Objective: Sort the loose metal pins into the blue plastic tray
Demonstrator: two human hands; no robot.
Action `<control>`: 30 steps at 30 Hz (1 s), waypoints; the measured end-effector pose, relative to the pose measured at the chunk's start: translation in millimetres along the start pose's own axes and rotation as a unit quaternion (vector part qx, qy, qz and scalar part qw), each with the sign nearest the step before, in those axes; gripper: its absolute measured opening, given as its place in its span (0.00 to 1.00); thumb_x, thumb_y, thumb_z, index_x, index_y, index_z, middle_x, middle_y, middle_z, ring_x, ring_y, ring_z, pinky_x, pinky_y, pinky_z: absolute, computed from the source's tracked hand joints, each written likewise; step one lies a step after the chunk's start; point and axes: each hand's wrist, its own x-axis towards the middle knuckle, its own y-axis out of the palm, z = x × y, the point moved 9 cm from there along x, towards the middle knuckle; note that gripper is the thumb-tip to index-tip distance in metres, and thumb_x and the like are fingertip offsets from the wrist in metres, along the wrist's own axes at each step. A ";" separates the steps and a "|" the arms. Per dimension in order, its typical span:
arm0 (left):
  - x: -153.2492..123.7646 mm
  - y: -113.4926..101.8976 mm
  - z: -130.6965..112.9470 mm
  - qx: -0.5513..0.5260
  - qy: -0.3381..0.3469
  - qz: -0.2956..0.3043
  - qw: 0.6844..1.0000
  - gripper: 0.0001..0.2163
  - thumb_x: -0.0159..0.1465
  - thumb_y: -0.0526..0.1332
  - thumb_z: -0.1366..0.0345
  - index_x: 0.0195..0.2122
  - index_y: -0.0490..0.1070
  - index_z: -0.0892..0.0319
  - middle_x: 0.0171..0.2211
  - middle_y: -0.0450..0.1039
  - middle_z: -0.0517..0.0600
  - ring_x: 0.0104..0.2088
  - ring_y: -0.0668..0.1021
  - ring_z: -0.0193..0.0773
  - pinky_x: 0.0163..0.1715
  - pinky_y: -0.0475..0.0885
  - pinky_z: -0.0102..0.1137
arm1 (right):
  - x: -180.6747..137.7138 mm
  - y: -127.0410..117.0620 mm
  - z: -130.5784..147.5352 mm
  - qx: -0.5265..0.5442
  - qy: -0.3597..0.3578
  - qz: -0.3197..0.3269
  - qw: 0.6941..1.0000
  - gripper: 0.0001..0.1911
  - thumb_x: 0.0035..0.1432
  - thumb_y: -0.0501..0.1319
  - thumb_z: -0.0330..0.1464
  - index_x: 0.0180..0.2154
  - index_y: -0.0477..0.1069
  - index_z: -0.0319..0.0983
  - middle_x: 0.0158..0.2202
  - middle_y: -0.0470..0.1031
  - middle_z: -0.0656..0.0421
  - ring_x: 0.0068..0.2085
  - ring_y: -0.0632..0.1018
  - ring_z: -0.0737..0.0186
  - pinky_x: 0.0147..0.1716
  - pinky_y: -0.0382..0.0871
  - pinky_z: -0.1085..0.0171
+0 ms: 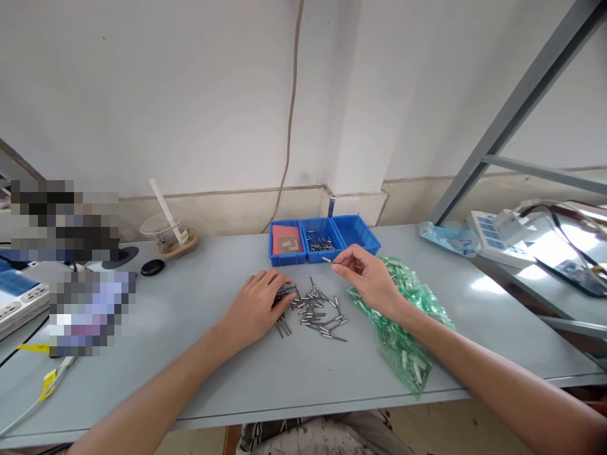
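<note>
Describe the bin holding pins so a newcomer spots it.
At the grey table's back edge sit three blue bins in a row. It is the middle bin: metal pins inside, while the left bin holds a pink pad and the right bin looks empty.

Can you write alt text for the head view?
A person's right hand pinches a metal pin near three blue bins; the left hand rests on a pile of pins on the grey table, beside a green bag.
</note>
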 end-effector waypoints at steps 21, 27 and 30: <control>0.6 1.9 0.0 0.004 0.000 0.006 1.000 0.08 0.77 0.56 0.58 0.52 0.71 0.53 0.49 0.75 0.51 0.46 0.76 0.47 0.48 0.72 0.43 | 12.0 -3.4 -42.7 0.197 0.138 -0.018 0.970 0.23 0.62 0.67 0.54 0.40 0.78 0.40 0.31 0.70 0.62 0.27 0.65 0.67 0.28 0.64 0.65; 1.4 2.8 -0.2 0.008 -0.006 0.015 1.000 0.08 0.78 0.56 0.58 0.52 0.70 0.53 0.49 0.75 0.51 0.46 0.76 0.47 0.48 0.72 0.44 | 11.4 1.3 -35.6 0.220 0.147 0.014 0.964 0.23 0.64 0.65 0.53 0.49 0.80 0.42 0.44 0.78 0.55 0.30 0.68 0.67 0.30 0.66 0.64; 1.3 2.5 -0.7 0.008 -0.005 0.015 1.000 0.09 0.78 0.56 0.57 0.52 0.70 0.53 0.49 0.75 0.51 0.46 0.76 0.47 0.48 0.72 0.44 | 10.1 2.5 -24.8 0.192 0.124 0.038 0.973 0.25 0.67 0.62 0.53 0.56 0.77 0.45 0.47 0.79 0.54 0.31 0.69 0.65 0.32 0.67 0.62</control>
